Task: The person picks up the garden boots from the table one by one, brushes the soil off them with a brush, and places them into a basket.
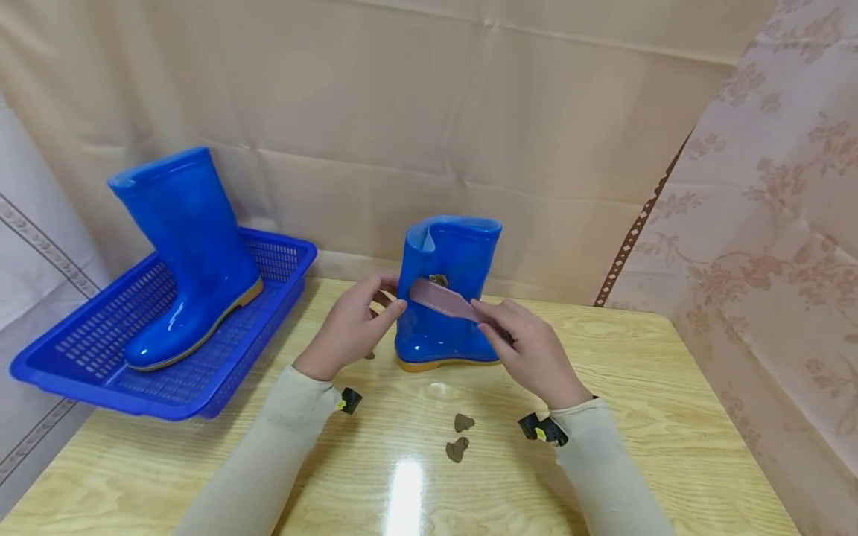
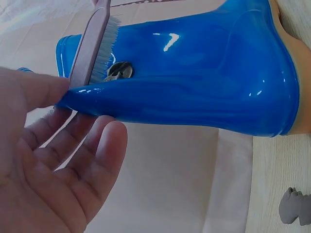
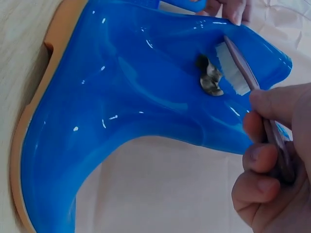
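A blue rubber boot (image 1: pixel 462 253) with a tan sole stands on the table, its upper rim bent inward. My left hand (image 1: pixel 347 326) holds the side of the shaft, and the left wrist view shows the boot's edge between its thumb and fingers. My right hand (image 1: pixel 535 356) grips a scrubbing brush (image 1: pixel 444 299) with a mauve back by its handle. Pale bristles (image 3: pixel 232 70) face the shaft, right beside a brown, mud-like lump (image 3: pixel 210 81) stuck on the boot. Most of the bristles are hidden behind the brush back in the head view.
On the left, a second blue boot (image 1: pixel 194 223) stands in a blue plastic basket (image 1: pixel 231 387). Several brown mud-like pieces (image 1: pixel 457 450) lie on the wooden table (image 1: pixel 362 461) in front of the boot. A beige curtain (image 1: pixel 375 149) hangs behind.
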A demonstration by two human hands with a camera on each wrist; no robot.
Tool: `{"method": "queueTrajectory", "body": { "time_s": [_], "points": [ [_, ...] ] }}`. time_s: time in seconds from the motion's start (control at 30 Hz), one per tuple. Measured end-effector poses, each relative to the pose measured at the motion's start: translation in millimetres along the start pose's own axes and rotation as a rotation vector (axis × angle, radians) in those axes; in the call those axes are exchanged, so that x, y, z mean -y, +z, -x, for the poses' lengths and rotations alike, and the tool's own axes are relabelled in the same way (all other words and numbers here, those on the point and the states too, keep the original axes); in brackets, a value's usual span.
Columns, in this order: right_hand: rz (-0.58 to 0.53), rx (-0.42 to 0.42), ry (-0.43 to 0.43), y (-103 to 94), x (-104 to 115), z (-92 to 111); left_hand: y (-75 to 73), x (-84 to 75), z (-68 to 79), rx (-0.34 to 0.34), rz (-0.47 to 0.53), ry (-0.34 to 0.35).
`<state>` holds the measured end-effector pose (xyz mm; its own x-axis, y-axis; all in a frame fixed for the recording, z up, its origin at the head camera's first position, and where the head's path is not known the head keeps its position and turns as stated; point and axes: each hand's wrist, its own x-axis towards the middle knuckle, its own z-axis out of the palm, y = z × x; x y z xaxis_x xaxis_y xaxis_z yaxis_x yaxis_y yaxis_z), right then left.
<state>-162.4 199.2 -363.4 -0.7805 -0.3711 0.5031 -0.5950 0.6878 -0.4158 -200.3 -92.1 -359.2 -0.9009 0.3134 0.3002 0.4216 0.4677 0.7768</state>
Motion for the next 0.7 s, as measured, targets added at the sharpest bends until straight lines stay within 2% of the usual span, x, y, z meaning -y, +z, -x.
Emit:
{"method": "queueTrajectory", "body": {
  "time_s": [0.17,0.33,0.5,0.6,0.7],
  "points": [
    [0.033,-0.014,0.06,0.8,3,0,-0.4,-0.3,-0.1,-0.004,0.004,-0.026],
    [0.041,-0.001,0.12,-3.0,3,0,-0.2,-0.4,-0.8,-0.034,-0.022,-0.104],
    [0.044,-0.013,0.144,-10.4,-1,2,-0.1,-0.6,-1.3,-0.044,0.003,-0.163],
    [0.031,-0.029,0.143,-14.0,-4,3,0.0,-0.6,-1.2,-0.041,0.01,-0.165],
    [0.009,-0.033,0.124,-13.2,-5,3,-0.2,-0.5,-0.3,-0.029,0.005,-0.13]
  ]
}}
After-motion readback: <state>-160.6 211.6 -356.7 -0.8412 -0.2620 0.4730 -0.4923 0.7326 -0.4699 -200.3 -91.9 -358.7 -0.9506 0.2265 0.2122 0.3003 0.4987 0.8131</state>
